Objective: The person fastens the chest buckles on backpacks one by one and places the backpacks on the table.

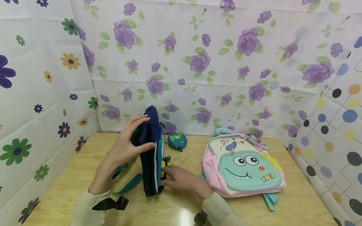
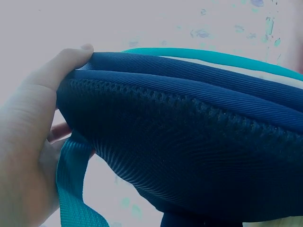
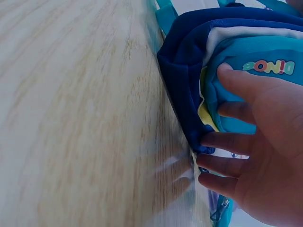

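Observation:
A navy and teal backpack (image 1: pixel 151 169) stands upright on the table, seen nearly edge-on in the head view. My left hand (image 1: pixel 124 146) grips its upper part, thumb on one side and fingers on the other; the left wrist view shows the thumb over the navy fabric (image 2: pixel 180 142) and a teal strap (image 2: pixel 71 175) by the palm. My right hand (image 1: pixel 181 179) touches the backpack's front low down. In the right wrist view its fingers (image 3: pixel 227 142) lie extended against the teal front pocket (image 3: pixel 265 52) with DINO lettering.
A round teal pouch (image 1: pixel 177 140) with a green dinosaur lies just behind the backpack. To the right, a pink and mint backpack (image 1: pixel 251 171) with a cartoon face lies on the wooden table (image 1: pixel 70 188). Flowered cloth (image 1: pixel 192 81) hangs behind the table.

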The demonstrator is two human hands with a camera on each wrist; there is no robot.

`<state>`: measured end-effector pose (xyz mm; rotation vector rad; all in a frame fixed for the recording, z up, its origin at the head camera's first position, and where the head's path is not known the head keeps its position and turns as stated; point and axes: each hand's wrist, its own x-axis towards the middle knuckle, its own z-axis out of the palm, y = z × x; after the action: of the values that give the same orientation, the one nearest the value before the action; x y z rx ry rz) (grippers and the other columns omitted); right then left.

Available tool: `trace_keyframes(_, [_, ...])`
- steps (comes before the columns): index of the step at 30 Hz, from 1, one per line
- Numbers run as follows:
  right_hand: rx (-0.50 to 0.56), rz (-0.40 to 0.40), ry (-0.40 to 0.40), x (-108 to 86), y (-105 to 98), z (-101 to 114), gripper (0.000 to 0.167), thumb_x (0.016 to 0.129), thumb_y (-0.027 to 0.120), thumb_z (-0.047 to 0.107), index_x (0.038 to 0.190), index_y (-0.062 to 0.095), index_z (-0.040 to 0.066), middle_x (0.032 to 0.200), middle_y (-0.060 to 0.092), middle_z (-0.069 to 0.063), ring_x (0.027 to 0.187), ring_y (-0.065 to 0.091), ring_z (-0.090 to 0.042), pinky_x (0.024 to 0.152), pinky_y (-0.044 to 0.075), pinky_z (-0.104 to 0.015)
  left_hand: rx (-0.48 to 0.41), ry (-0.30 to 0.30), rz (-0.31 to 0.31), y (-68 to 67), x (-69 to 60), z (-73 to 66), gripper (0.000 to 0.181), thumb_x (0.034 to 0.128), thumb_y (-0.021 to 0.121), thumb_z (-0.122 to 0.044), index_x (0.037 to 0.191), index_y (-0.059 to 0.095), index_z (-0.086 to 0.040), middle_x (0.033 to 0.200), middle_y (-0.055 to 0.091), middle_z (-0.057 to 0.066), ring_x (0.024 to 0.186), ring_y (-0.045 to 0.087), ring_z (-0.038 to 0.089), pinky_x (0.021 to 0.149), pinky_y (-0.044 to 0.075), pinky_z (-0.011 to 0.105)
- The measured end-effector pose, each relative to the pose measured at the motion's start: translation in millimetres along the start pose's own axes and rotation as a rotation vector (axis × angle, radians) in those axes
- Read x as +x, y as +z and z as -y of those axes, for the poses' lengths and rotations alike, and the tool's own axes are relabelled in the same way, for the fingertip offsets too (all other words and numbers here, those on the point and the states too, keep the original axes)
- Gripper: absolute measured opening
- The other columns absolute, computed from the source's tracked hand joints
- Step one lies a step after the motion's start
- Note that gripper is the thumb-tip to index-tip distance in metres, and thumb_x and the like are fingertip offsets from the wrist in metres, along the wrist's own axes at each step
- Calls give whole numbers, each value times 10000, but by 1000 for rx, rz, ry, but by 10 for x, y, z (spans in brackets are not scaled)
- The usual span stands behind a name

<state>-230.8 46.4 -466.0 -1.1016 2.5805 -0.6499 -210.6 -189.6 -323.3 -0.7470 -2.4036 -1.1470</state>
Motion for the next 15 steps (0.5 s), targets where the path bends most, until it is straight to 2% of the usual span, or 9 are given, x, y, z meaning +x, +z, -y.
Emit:
trace_keyframes(6, [27, -16, 15, -74, -32, -41, 599, 1012, 492, 512, 1521, 411, 206, 1542, 438, -45, 1421, 423, -230, 1148, 379, -424, 3, 8, 13, 17, 16, -19, 791, 820, 829, -286, 1490, 415, -360, 1582, 319, -79, 1501, 244, 214, 1122, 300, 634])
trace_keyframes(10, [45, -96, -25, -174, -113, -69, 513, 1019, 533, 418, 1472, 482, 183, 1471, 516, -30, 1358, 490, -216, 1115, 417, -415, 2, 15, 20, 37, 29, -22, 788, 823, 827, -284, 1493, 417, -351, 1582, 319, -80, 1502, 243, 200, 1136, 297, 616])
trace_keyframes(15, [76, -224, -44, -310, -299, -48, 476, 1022, 539, 394, 1435, 526, 157, 1424, 561, -16, 1328, 519, -200, 1105, 427, -416, 16, 23, 27, 54, 44, -30, 784, 824, 826, -283, 1493, 421, -337, 1581, 320, -65, 1501, 243, 234, 1129, 294, 632])
